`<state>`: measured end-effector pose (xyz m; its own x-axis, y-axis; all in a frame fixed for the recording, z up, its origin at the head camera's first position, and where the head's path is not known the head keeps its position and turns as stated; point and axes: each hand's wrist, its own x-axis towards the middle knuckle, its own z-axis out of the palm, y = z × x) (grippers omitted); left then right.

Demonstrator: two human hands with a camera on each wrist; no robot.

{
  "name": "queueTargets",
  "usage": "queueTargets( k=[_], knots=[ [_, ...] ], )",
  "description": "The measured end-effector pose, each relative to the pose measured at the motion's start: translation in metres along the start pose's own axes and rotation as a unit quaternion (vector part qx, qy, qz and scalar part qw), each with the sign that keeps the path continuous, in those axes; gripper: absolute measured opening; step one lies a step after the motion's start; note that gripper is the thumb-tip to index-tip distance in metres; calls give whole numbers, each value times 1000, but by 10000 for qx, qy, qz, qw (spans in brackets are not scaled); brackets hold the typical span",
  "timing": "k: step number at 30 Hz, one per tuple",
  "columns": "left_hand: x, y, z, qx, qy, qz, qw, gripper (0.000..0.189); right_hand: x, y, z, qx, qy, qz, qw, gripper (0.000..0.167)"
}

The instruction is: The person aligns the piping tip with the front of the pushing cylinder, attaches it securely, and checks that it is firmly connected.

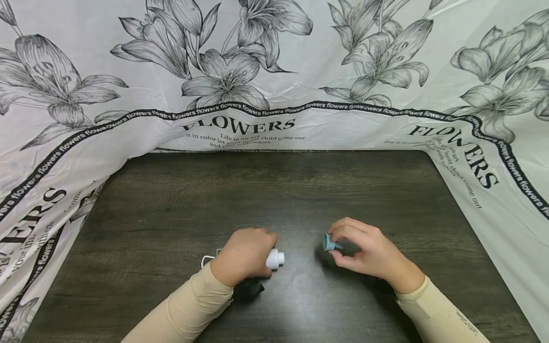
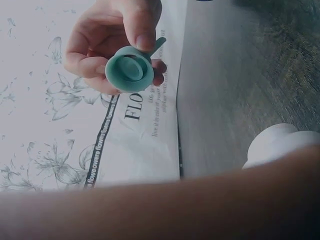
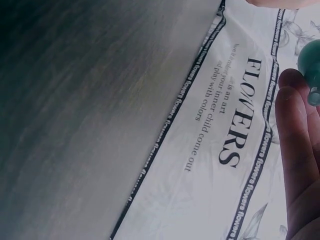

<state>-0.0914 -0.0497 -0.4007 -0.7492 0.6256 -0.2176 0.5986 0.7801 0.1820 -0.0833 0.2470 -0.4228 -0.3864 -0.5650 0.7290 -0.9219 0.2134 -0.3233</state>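
Note:
My left hand (image 1: 245, 251) grips a white bottle (image 1: 274, 259) lying on its side, its narrow neck pointing right towards the other hand. Most of the bottle is hidden under the palm; a part of it (image 2: 280, 145) shows at the lower right in the left wrist view. To the right, my right hand (image 1: 364, 248) pinches a teal cap (image 1: 329, 242) between thumb and fingers. The cap's round hollow side, with an inner ring, faces the left hand, and a thin stem sticks out of it. Cap and bottle neck are apart.
A thin white loop (image 1: 207, 260) pokes out left of the left hand. Beneath the left wrist is a small black object (image 1: 250, 288), partly covered. The dark wooden table (image 1: 274, 190) is bordered at back and sides by a flower-print white cloth (image 1: 343, 128).

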Motion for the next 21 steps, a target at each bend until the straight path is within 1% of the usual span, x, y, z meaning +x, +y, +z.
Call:
queueTargets(
  k=[4,6,8,10,15,21],
  knots=[
    [0,0,0,-51,-125,-27,9999,43,-4,2,1,-12,-45,49,10000,12],
    [1,0,1,-74,-100,-10,9999,43,-5,2,2,-23,-69,84,9999,12],
    [2,0,1,-111,6,33,9999,43,-6,3,2,-25,-69,99,9999,12],
    [4,-1,1,-137,148,107,9997,43,-6,3,2,-30,-69,109,9999,12],
    [4,0,2,-182,638,368,9971,41,-8,4,3,-6,-70,134,9999,11],
    [1,6,0,-71,1284,658,9895,40,-11,5,4,100,-179,284,9994,11]
  ],
)
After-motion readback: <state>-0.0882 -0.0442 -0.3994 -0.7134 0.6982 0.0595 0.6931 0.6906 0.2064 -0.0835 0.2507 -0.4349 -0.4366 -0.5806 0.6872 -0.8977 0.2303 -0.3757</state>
